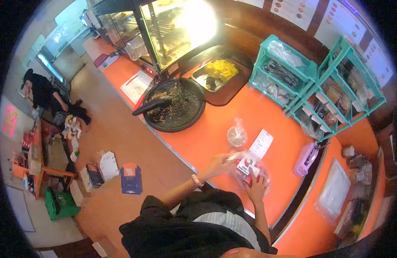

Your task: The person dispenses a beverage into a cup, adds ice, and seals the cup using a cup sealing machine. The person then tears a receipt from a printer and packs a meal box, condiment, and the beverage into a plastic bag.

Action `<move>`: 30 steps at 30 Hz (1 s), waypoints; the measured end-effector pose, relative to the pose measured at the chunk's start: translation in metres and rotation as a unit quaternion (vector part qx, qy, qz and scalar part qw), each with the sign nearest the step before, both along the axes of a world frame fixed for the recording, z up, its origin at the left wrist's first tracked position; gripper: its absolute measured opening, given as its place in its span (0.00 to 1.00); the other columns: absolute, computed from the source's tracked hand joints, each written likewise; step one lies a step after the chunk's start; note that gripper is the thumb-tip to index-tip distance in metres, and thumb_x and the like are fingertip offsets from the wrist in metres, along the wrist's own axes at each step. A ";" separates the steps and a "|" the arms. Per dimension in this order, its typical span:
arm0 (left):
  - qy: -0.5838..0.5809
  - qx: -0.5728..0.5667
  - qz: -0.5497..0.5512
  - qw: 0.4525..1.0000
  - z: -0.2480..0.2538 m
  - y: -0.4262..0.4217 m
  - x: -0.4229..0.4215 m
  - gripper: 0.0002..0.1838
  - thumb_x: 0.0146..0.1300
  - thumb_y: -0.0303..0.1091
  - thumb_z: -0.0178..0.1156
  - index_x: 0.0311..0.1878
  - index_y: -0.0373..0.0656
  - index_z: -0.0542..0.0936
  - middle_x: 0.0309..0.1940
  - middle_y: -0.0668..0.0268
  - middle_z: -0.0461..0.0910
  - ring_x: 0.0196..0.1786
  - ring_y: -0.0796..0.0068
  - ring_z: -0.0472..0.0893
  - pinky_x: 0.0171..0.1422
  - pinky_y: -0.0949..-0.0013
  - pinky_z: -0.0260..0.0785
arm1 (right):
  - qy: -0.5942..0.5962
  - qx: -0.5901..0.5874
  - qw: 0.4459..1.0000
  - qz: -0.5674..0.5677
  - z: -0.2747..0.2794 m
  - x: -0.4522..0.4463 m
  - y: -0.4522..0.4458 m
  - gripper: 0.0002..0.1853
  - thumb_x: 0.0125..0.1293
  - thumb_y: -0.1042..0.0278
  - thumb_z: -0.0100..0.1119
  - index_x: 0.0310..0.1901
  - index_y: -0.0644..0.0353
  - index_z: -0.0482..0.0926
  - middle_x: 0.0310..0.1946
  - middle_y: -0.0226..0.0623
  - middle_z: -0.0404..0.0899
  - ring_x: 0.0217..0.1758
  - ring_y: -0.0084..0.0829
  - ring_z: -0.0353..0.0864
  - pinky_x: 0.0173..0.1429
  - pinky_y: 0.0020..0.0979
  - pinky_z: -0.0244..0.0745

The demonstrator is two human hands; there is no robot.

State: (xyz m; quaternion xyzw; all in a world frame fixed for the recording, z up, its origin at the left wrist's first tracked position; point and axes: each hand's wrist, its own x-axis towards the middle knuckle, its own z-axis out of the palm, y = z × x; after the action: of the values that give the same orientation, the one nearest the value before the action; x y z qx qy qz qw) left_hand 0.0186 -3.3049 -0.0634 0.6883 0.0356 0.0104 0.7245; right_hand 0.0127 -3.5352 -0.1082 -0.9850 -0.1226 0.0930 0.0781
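A clear plastic bag [265, 168] lies on the orange counter in front of me, with a red and white printed packet [246, 167] showing through it. My left hand [220, 166] pinches the bag's gathered edge at its upper left. From the lower right, my right hand [256, 187] rests on the bag and packet with its fingers stretched out and apart. Just beyond the bag lies a white printed receipt [262, 144]. Left of the receipt stands a small tied clear bag [237, 135] with pale contents that I cannot make out.
A dark stone mortar [181, 114] with its pestle [152, 106] sits left on the counter. Behind are a food tray [203, 81], a lit display case [157, 36] and teal racks [289, 64]. A purple tape dispenser [305, 160] stands right. Another person [46, 92] is far left.
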 end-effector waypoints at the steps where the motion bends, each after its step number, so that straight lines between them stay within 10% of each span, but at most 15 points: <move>1: 0.003 0.001 0.002 1.000 0.011 -0.005 0.005 0.14 0.59 0.40 0.56 0.38 0.38 0.78 0.24 0.55 0.78 0.23 0.68 0.75 0.28 0.64 0.66 | 0.003 0.001 1.000 0.002 0.000 -0.001 -0.004 0.41 0.47 0.42 0.62 0.65 0.31 0.58 0.67 0.50 0.48 0.68 0.52 0.49 0.62 0.61 0.51; 3: -0.055 0.234 0.006 0.971 0.024 -0.012 0.015 0.13 0.58 0.39 0.56 0.39 0.38 0.78 0.23 0.55 0.78 0.25 0.75 0.76 0.29 0.66 0.67 | -0.056 0.036 0.995 0.068 0.014 -0.007 -0.017 0.41 0.49 0.40 0.61 0.65 0.31 0.56 0.65 0.53 0.52 0.66 0.54 0.54 0.59 0.63 0.55; 10: -0.090 0.098 0.000 0.991 0.056 0.015 0.053 0.10 0.61 0.26 0.51 0.46 0.36 0.75 0.31 0.68 0.78 0.35 0.78 0.77 0.40 0.70 0.71 | 0.305 -0.084 0.948 0.038 0.138 0.011 -0.075 0.22 0.55 0.60 0.58 0.50 0.58 0.70 0.32 0.42 0.79 0.36 0.40 0.79 0.40 0.45 0.71; 11: -0.108 0.061 -0.076 0.989 0.077 0.019 0.056 0.11 0.62 0.25 0.51 0.48 0.36 0.74 0.34 0.68 0.78 0.37 0.77 0.77 0.41 0.71 0.72 | 0.015 -0.114 0.977 0.180 0.142 0.012 -0.081 0.13 0.52 0.70 0.56 0.42 0.57 0.72 0.23 0.38 0.76 0.30 0.36 0.79 0.36 0.40 0.69; 18: -0.022 -0.119 -0.218 0.969 0.118 0.014 0.068 0.15 0.62 0.25 0.53 0.52 0.39 0.67 0.45 0.65 0.75 0.42 0.77 0.76 0.41 0.75 0.73 | -0.151 0.076 0.969 0.180 0.200 0.029 -0.070 0.08 0.55 0.70 0.55 0.37 0.56 0.76 0.22 0.37 0.76 0.29 0.40 0.76 0.35 0.37 0.68; 21: -0.076 -0.189 -0.291 0.935 0.130 0.019 0.072 0.22 0.59 0.26 0.57 0.56 0.41 0.63 0.47 0.65 0.72 0.44 0.76 0.76 0.42 0.76 0.73 | -0.038 0.124 0.971 0.200 0.233 0.034 -0.068 0.09 0.54 0.69 0.58 0.38 0.56 0.77 0.20 0.33 0.74 0.26 0.36 0.75 0.33 0.35 0.67; 24: -0.026 0.018 -0.465 0.885 0.143 0.038 0.093 0.32 0.54 0.26 0.63 0.60 0.43 0.59 0.48 0.65 0.70 0.45 0.75 0.76 0.43 0.74 0.74 | 0.005 0.233 0.964 0.126 0.239 0.057 -0.072 0.12 0.53 0.69 0.61 0.40 0.58 0.76 0.19 0.32 0.72 0.25 0.31 0.74 0.32 0.32 0.68; 30: -0.113 0.039 -0.627 0.770 0.153 0.034 0.169 0.26 0.50 0.30 0.68 0.51 0.40 0.68 0.44 0.66 0.71 0.43 0.76 0.75 0.48 0.71 0.69 | -0.138 0.331 0.924 0.130 0.228 0.208 -0.066 0.11 0.56 0.68 0.58 0.40 0.60 0.76 0.26 0.38 0.75 0.29 0.33 0.76 0.36 0.32 0.70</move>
State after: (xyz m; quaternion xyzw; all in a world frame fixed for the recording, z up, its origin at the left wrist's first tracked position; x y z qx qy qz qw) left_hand 0.1877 -3.2714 0.0893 0.5794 -0.4862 -0.3670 0.5415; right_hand 0.2205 -3.6014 0.1197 -0.8816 -0.2832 -0.0800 0.3691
